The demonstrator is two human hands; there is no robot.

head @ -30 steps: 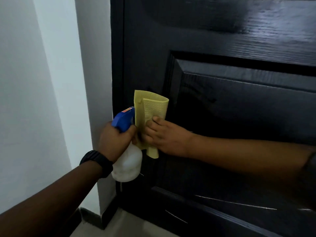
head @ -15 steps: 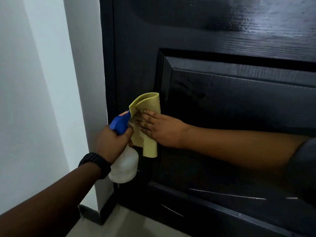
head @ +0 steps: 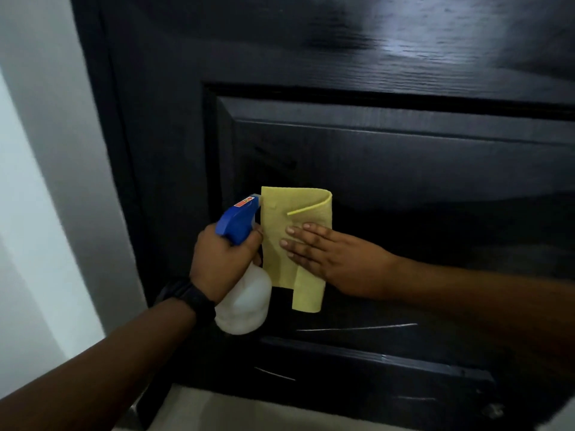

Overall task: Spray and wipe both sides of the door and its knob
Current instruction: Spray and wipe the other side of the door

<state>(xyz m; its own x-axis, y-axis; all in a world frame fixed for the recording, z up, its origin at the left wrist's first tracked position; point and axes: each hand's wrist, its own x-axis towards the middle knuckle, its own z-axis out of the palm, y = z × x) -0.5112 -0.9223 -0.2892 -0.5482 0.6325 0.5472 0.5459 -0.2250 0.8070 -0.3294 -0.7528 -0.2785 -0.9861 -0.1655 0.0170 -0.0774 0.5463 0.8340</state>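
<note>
**A:** where's our right hand (head: pixel 339 259) at?
**B:** fingers straight, pressing the folded yellow cloth (head: pixel 280 219) flat on the black panelled door (head: pixel 404 166). Our left hand (head: pixel 217 262) grips the white blue-triggered spray bottle (head: pixel 245 297) beside it; fill level unclear.
</note>
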